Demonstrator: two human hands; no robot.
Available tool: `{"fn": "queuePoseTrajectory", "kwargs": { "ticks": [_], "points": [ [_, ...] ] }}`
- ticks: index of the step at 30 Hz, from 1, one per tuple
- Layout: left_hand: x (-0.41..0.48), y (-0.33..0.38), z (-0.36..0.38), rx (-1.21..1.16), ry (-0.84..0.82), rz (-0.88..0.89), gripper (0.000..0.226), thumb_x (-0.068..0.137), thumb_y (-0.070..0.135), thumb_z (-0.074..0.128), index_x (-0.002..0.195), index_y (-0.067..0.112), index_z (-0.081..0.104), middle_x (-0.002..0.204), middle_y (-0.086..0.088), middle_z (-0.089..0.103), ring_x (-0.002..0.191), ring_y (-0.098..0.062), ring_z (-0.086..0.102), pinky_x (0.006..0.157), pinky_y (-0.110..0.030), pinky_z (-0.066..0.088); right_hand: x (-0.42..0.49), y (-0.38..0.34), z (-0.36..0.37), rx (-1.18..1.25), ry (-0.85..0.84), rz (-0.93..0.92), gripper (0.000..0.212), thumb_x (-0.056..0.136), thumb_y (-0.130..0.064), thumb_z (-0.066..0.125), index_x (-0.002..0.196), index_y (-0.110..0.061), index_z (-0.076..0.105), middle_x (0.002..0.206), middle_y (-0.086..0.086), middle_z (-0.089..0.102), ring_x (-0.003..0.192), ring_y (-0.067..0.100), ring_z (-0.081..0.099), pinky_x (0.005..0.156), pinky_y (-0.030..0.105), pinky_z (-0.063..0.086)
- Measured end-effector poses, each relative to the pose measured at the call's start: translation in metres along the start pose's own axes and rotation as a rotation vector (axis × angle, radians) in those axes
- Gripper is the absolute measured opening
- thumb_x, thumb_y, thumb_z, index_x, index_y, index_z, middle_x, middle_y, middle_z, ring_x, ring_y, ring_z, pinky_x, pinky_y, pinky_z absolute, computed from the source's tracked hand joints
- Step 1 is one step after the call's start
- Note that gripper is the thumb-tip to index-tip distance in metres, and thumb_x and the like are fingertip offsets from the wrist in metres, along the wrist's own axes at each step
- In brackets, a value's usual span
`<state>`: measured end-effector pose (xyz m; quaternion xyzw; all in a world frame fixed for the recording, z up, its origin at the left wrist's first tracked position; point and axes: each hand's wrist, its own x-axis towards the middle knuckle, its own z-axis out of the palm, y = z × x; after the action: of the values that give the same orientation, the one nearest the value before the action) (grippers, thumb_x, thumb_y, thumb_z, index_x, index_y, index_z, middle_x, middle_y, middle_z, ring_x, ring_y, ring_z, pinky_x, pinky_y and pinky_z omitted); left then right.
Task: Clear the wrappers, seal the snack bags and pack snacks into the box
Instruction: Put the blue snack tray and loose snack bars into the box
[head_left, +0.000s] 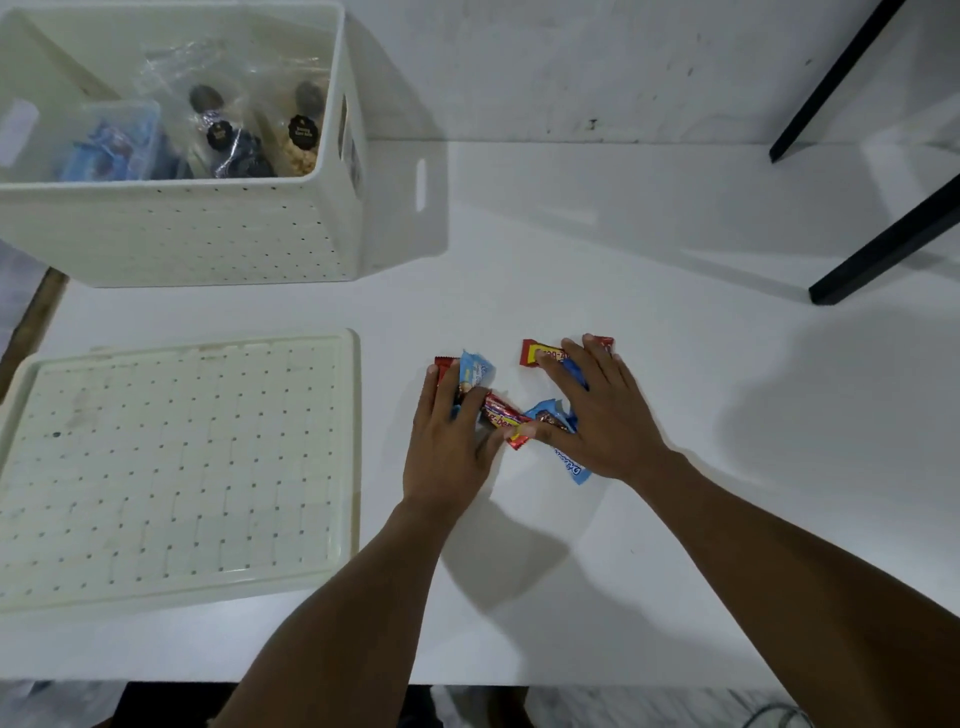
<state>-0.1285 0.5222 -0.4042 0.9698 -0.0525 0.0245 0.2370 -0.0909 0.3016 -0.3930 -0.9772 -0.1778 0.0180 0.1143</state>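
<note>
Several small snack packets lie in a cluster at the middle of the white table (675, 415). My left hand (449, 441) lies flat over a red bar (501, 415) and a light blue packet (475, 371), fingers curling around them. My right hand (597, 415) presses palm-down on a red and yellow bar (537, 353) and blue packets (571, 465). The cream perforated box (208, 234) stands at the far left. Inside it are clear snack bags with dark round labels (301, 130) and a blue packet (111, 150).
The box's flat perforated lid (176, 467) lies on the table left of my hands, close to the front edge. Two black table legs (883, 249) stand at the far right. A white wall runs behind the table.
</note>
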Motion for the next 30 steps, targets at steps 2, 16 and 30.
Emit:
{"fn": "queuePoseTrajectory", "kwargs": {
  "ticks": [2, 16, 30],
  "points": [
    [-0.004, 0.001, 0.004, -0.001, 0.028, -0.050, 0.060, 0.092, 0.047, 0.062, 0.142, 0.015, 0.051, 0.156, -0.013, 0.038, 0.149, -0.034, 0.025, 0.115, -0.043, 0.033, -0.003, -0.004, -0.001, -0.016, 0.060, 0.026, 0.076, 0.088, -0.073, 0.038, 0.147, -0.025, 0.044, 0.154, 0.006, 0.041, 0.145, 0.030, 0.032, 0.114, 0.047, 0.032],
    [-0.007, 0.009, -0.004, 0.203, 0.065, 0.093, 0.062, 0.094, 0.053, 0.052, 0.150, 0.035, 0.034, 0.124, -0.009, 0.056, 0.113, -0.032, 0.049, 0.084, -0.044, 0.048, -0.012, -0.032, 0.002, -0.239, 0.209, 0.085, 0.039, 0.095, -0.042, 0.048, 0.134, -0.037, 0.053, 0.122, -0.005, 0.061, 0.100, 0.024, 0.055, 0.069, 0.035, 0.033],
    [-0.008, 0.016, -0.003, 0.048, 0.056, 0.051, 0.054, 0.088, 0.060, 0.053, 0.117, 0.016, 0.063, 0.133, -0.018, 0.057, 0.127, -0.038, 0.050, 0.101, -0.048, 0.049, -0.010, -0.041, 0.007, -0.231, 0.322, 0.157, 0.039, 0.086, -0.020, 0.066, 0.123, -0.032, 0.064, 0.100, 0.004, 0.063, 0.084, 0.027, 0.056, 0.063, 0.036, 0.035]
  ]
}}
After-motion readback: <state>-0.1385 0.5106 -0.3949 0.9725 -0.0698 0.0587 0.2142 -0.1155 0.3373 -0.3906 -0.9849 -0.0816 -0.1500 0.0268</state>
